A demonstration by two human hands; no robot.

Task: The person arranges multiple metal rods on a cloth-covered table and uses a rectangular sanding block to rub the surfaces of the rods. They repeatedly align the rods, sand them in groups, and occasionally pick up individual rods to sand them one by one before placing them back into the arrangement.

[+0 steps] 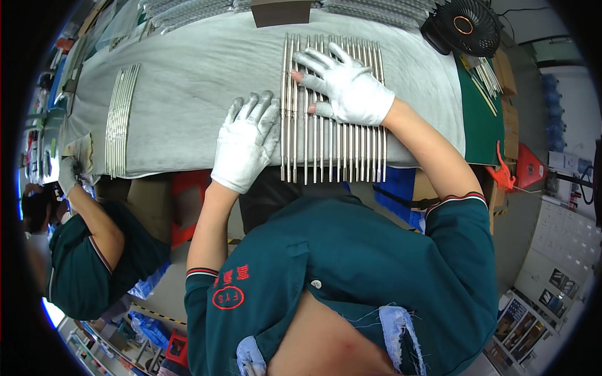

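A row of several slim metal rods (332,150) lies side by side on the cloth-covered table, their near ends reaching past its front edge. My right hand (348,88), in a white glove with two bare fingertips, rests on the rods with its fingers spread. It hides part of their upper middle. My left hand (244,138), gloved in white with greyed fingertips, lies flat on the cloth just left of the row, its fingers stretched away from me. Its fingertips are close to the leftmost rod; whether they touch it I cannot tell.
Another bundle of rods (122,119) lies farther left, near a co-worker's gloved hand (69,174). A dark box (281,12) and stacked rods (188,14) line the back. On the right are a black fan (464,26), a green mat (480,135) and a red clamp (501,172).
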